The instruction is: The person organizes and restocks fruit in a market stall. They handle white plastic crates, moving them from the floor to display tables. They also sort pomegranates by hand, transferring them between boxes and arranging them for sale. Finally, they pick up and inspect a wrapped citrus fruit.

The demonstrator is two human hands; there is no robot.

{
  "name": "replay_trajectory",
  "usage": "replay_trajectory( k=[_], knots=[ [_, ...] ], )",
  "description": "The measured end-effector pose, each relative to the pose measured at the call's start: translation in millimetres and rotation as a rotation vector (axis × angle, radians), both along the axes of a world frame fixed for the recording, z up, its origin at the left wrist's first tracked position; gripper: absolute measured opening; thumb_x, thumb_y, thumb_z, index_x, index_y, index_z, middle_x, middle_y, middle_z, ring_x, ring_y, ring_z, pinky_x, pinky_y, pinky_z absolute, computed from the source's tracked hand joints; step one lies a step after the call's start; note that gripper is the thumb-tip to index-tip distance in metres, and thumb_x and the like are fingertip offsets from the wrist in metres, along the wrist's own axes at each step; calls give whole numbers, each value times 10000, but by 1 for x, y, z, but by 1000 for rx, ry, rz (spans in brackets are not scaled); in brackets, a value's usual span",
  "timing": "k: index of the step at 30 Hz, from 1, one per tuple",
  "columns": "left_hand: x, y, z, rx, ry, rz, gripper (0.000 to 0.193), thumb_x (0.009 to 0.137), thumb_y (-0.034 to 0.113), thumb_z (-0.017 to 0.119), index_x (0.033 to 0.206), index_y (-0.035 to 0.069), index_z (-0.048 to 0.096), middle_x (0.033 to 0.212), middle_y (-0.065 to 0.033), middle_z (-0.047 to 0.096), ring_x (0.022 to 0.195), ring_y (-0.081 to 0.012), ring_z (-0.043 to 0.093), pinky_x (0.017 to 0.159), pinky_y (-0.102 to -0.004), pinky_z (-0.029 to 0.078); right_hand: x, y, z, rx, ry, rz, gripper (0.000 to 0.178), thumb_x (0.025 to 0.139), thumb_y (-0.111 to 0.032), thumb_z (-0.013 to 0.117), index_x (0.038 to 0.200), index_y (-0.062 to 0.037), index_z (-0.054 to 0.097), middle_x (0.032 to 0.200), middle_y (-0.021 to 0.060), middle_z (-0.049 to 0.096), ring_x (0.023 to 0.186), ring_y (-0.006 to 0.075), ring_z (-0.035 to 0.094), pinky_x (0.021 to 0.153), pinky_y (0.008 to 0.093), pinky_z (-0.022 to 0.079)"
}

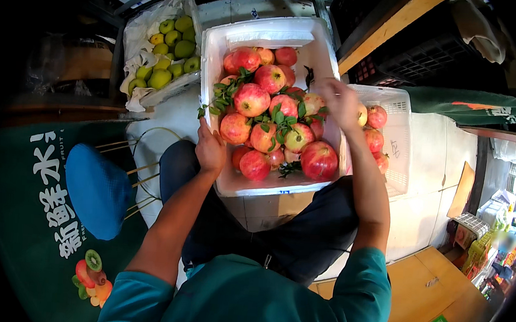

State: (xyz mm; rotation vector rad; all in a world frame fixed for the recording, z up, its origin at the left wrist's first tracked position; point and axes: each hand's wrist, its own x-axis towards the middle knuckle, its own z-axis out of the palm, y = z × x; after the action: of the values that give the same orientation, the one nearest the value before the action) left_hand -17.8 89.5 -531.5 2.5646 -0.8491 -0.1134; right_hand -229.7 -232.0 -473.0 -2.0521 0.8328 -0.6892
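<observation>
A white foam box (232, 187) in front of me holds many red and yellowish pomegranates (252, 100), with green leaf sprigs (282, 121) lying among them. My left hand (211, 150) grips the box's left rim, and its fingertips reach up to a few leaves hanging over that edge. Over the right rim, my right hand (341, 104) is smeared by motion, close to the pomegranates on that side. Whether its fingers hold anything is not visible.
To the right, a white plastic basket (397, 150) contains several pomegranates. Green apples (173, 44) fill a lined white crate (185, 84) at the far left. A blue-topped stool (97, 191) stands at my left, and a wooden beam (393, 30) slants across the far right.
</observation>
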Motion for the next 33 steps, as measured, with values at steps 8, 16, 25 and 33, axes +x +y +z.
replay_trajectory(
  k=[8, 16, 25, 33],
  knots=[
    [0, 5, 12, -22, 44, 13, 592, 984, 151, 554, 1500, -58, 352, 1285, -308, 592, 1059, -480, 642, 877, -531, 543, 16, 50, 11, -131, 492, 318, 372, 919, -328, 697, 1161, -46, 714, 1164, 199, 684, 1060, 378, 658, 971, 466, 487],
    [0, 4, 4, -53, -30, -24, 598, 985, 155, 553, 1501, -49, 330, 1247, -287, 584, 997, -467, 660, 806, -521, 565, -80, 112, 27, -103, 670, 370, 771, 720, -374, 845, 1368, -62, 566, 1230, 222, 602, 1103, 404, 623, 987, 451, 515],
    [0, 6, 2, -72, -6, -8, 605, 988, 165, 552, 1512, -34, 323, 1267, -281, 589, 1011, -465, 662, 837, -520, 562, -63, 117, 27, -218, 911, 494, 919, 603, -392, 901, 1383, -77, 528, 1281, 208, 585, 1129, 411, 628, 986, 455, 533],
    [1, 4, 3, -41, 23, 4, 615, 984, 175, 560, 1518, -23, 325, 1261, -270, 593, 1024, -461, 653, 838, -520, 556, -73, 94, 32, 687, 346, 278, 830, 828, -410, 812, 1464, 0, 470, 1380, 177, 603, 1195, 282, 651, 1034, 355, 514]
  ],
)
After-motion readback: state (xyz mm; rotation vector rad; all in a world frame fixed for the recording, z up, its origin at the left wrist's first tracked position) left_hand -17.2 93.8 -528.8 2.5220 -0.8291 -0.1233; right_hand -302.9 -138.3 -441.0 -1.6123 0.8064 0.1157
